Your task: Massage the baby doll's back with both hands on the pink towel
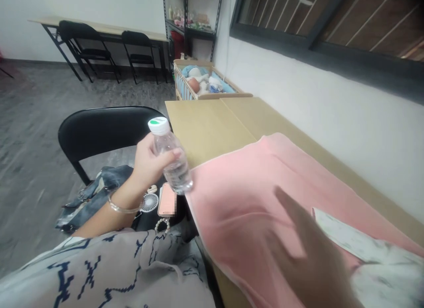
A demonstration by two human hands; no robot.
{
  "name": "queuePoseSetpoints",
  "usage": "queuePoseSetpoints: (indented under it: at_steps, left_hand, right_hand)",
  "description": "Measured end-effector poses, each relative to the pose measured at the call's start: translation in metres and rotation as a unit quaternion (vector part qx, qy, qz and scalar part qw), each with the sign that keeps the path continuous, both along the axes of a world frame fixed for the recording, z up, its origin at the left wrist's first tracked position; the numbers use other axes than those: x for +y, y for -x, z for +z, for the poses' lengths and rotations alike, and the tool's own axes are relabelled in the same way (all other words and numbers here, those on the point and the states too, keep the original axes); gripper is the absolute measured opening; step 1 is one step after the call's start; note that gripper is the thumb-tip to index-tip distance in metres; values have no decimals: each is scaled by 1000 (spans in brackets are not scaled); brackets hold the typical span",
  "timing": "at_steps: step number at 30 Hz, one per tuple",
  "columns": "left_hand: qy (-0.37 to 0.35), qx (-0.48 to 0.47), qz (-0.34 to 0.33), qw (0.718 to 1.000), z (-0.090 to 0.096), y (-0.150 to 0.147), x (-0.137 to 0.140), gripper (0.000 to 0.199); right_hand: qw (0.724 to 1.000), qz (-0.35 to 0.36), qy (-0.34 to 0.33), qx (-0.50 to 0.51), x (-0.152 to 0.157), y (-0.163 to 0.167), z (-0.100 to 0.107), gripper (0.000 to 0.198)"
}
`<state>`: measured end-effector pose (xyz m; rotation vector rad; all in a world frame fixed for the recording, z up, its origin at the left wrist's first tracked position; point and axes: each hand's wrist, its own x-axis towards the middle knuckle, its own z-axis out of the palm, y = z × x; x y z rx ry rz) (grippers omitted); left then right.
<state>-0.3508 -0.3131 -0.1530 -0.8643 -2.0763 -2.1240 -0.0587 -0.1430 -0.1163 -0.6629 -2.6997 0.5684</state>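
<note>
A clear plastic water bottle (175,169) with a white cap is gripped in my left hand (149,160), tilted beside the near edge of the table. My right hand (308,250) is blurred, its thumb and fingers apart, over a pink cloth (232,184). Whether it touches the cloth I cannot tell. The cloth lies spread on the table with a few creases. Right of that hand lies a folded white patterned fabric (351,239), partly cut off by the frame.
The tan table (205,127) runs along a white wall under a window. A black chair (109,127) stands left, with a denim bag (99,195), a pink phone (167,199) and a small white fan (149,203) near it. Beyond the table is a wooden crib (215,96) holding a doll-like figure (194,84).
</note>
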Motion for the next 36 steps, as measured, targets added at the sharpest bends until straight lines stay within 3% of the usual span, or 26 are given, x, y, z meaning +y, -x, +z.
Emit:
queuePoseSetpoints:
  at_steps: [2,4,5,7,8,9,10,11,12,13,16,18,20,22,26,30,33,36]
  left_hand:
    - [-34,-33,-97,994,22,-43,5,55]
    - [-59,-69,-226,970,29,-71,9,60]
    - [-63,-79,-289,952,28,-77,11,65]
    - [-65,-88,-351,930,17,-69,16,78]
    - [-58,-87,-341,934,7,-57,19,83]
    - [-59,-86,-261,960,-6,-41,23,83]
    - [-32,-83,-154,984,-23,-23,26,72]
    - [45,-80,-10,996,-44,-5,29,57]
    - [170,-94,134,972,-67,10,31,47]
    - [232,-121,177,949,-93,21,32,52]
    - [358,-178,177,900,-172,27,27,79]
    - [422,-198,155,871,-214,16,20,86]
    - [469,-200,128,851,-242,4,13,86]
    - [498,-187,99,841,-256,-3,7,87]
    - [527,-161,76,831,-263,-2,3,86]
    - [520,-153,99,835,-255,0,10,83]
    - [474,-131,128,862,-226,4,24,86]
    - [381,-87,142,909,-168,3,38,73]
  right_hand:
    - [999,17,32,7,-21,28,-5,89]
    - [980,56,189,16,-42,54,-9,104]
    - [962,84,259,8,-50,63,-9,100]
    - [950,49,308,23,-61,70,-10,78]
    - [949,24,314,22,-63,67,-10,68]
    - [949,-5,314,18,-64,61,-11,61]
    - [950,-28,312,12,-64,52,-12,57]
    - [950,-48,310,9,-63,42,-14,54]
    - [950,-67,304,11,-63,31,-16,52]
    - [952,-80,296,16,-62,20,-18,51]
    - [959,-117,257,36,-65,-8,-23,49]
    - [961,-142,232,50,-70,-22,-25,49]
    - [963,-158,208,62,-75,-34,-27,50]
    - [964,-173,187,78,-81,-44,-30,50]
    - [953,-207,182,126,-95,-58,-37,52]
    - [937,-230,226,136,-109,-66,-41,57]
    - [929,-239,248,134,-119,-69,-39,57]
    - [924,-253,246,150,-130,-69,-35,58]
